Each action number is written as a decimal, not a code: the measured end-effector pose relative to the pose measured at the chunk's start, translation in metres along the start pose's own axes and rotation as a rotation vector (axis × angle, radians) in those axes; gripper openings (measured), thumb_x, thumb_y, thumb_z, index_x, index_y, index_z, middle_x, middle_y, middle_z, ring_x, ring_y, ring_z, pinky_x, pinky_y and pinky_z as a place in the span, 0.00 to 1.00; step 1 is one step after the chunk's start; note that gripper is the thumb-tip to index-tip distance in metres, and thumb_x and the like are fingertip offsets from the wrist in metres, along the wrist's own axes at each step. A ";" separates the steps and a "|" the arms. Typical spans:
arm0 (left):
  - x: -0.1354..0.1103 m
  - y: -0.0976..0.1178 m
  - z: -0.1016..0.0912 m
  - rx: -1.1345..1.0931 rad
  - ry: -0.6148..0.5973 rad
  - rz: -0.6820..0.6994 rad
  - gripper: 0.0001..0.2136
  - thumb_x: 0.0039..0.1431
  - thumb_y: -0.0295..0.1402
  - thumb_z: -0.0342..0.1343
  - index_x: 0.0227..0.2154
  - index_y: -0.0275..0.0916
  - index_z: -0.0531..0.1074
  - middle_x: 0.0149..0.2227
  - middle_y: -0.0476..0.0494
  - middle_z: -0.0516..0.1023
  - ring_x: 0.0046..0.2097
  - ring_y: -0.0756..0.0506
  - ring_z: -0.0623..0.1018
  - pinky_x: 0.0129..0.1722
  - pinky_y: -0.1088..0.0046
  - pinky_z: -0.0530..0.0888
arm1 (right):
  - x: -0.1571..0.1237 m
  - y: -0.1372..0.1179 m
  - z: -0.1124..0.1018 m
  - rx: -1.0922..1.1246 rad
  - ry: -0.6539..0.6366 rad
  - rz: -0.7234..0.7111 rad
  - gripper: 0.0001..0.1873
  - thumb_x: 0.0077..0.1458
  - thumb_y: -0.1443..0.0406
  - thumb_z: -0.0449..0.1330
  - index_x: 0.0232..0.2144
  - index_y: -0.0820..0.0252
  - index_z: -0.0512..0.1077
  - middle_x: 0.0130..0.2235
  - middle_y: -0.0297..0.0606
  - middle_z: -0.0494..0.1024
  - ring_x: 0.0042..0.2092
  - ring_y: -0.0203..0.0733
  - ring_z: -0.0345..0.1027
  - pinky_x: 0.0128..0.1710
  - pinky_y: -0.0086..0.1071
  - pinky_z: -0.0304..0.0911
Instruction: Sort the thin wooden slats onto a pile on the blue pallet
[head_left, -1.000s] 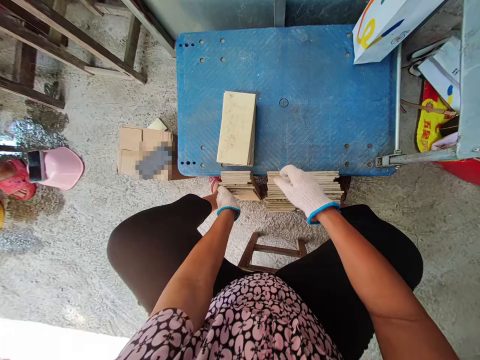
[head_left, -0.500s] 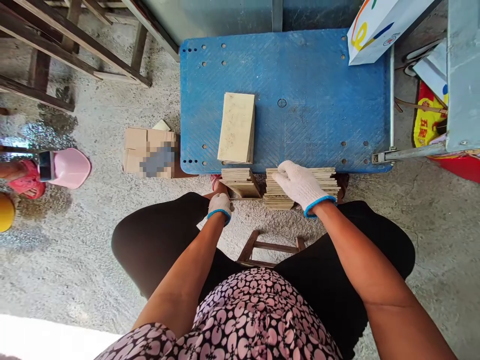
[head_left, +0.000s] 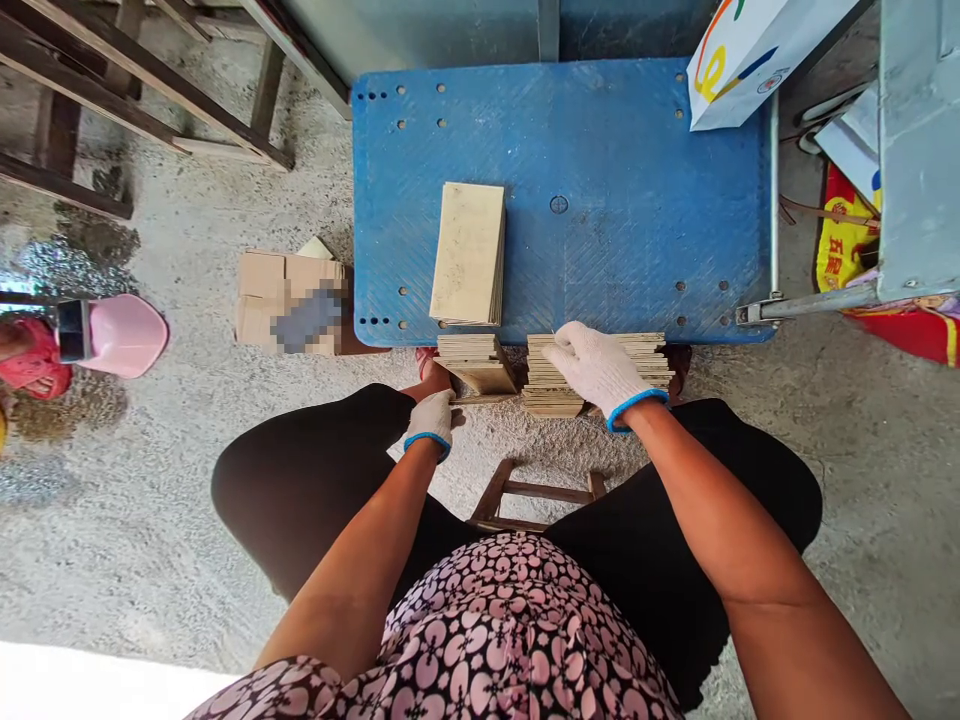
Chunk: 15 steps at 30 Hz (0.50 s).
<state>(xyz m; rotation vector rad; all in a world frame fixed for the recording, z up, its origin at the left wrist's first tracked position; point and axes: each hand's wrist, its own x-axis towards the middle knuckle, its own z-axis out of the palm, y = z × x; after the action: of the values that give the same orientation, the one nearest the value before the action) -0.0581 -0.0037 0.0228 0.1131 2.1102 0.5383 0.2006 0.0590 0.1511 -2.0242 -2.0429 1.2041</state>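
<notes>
I sit over two stacks of thin wooden boards on the ground at the near edge of a blue platform cart (head_left: pixel 600 150). My right hand (head_left: pixel 596 368), in a white glove, lies on top of the right stack (head_left: pixel 645 355), fingers curled over the top boards. My left hand (head_left: pixel 431 418), also gloved, sits low at the near lower corner of the left stack (head_left: pixel 472 362), fingers closed on a thin board edge there. A third small stack of pale boards (head_left: pixel 469 252) lies on the cart deck.
A wooden stool frame (head_left: pixel 540 495) shows between my knees. A cardboard box (head_left: pixel 289 302) sits left of the cart, a pink scoop (head_left: pixel 120 333) further left. A white printed bag (head_left: pixel 750 50), red and yellow packaging (head_left: pixel 840 250) and a metal cabinet (head_left: pixel 919 140) stand at right. Wooden frames (head_left: pixel 112 80) lie at upper left.
My left hand has drawn back and down from the top of the left stack to its near lower corner. My right hand stays on the right stack.
</notes>
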 end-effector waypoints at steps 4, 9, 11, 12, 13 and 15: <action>-0.002 0.000 -0.002 -0.054 -0.011 0.017 0.07 0.42 0.28 0.60 0.27 0.33 0.72 0.28 0.41 0.74 0.28 0.46 0.77 0.27 0.71 0.78 | 0.002 0.003 0.004 -0.022 0.006 -0.009 0.11 0.64 0.57 0.54 0.35 0.58 0.68 0.32 0.37 0.73 0.33 0.40 0.61 0.30 0.33 0.43; -0.006 0.001 -0.002 -0.032 -0.046 0.052 0.09 0.42 0.33 0.61 0.27 0.33 0.74 0.28 0.41 0.75 0.30 0.44 0.77 0.28 0.71 0.78 | 0.002 0.004 0.008 -0.050 -0.010 0.007 0.12 0.64 0.57 0.53 0.37 0.58 0.70 0.34 0.39 0.75 0.34 0.41 0.65 0.30 0.32 0.44; -0.007 0.001 -0.002 0.012 -0.099 0.092 0.12 0.43 0.37 0.62 0.29 0.33 0.75 0.29 0.41 0.76 0.31 0.44 0.78 0.29 0.71 0.77 | 0.001 0.004 0.008 -0.063 -0.027 0.017 0.12 0.64 0.57 0.53 0.38 0.58 0.70 0.34 0.39 0.76 0.35 0.42 0.66 0.30 0.32 0.45; -0.008 0.000 -0.002 0.038 -0.128 0.120 0.14 0.44 0.40 0.62 0.30 0.34 0.76 0.30 0.42 0.76 0.31 0.45 0.78 0.30 0.72 0.77 | 0.001 0.004 0.008 -0.068 -0.035 0.019 0.12 0.64 0.56 0.53 0.38 0.58 0.71 0.34 0.39 0.76 0.35 0.42 0.66 0.30 0.32 0.45; -0.008 0.000 -0.002 0.060 -0.154 0.150 0.16 0.44 0.43 0.62 0.31 0.34 0.76 0.30 0.42 0.76 0.32 0.45 0.77 0.31 0.72 0.77 | 0.001 0.004 0.009 -0.072 -0.040 0.019 0.12 0.64 0.56 0.53 0.39 0.57 0.71 0.34 0.38 0.76 0.35 0.42 0.66 0.31 0.32 0.46; -0.010 -0.001 -0.003 0.086 -0.200 0.205 0.20 0.44 0.46 0.63 0.34 0.34 0.75 0.32 0.42 0.76 0.32 0.47 0.76 0.32 0.73 0.76 | 0.001 0.004 0.009 -0.080 -0.043 0.017 0.12 0.64 0.56 0.53 0.39 0.57 0.71 0.34 0.38 0.76 0.34 0.42 0.66 0.31 0.32 0.46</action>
<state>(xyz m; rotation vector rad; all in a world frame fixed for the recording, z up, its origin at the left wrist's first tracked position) -0.0549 -0.0079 0.0315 0.4188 1.9365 0.5332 0.1989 0.0548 0.1421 -2.0717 -2.1312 1.1984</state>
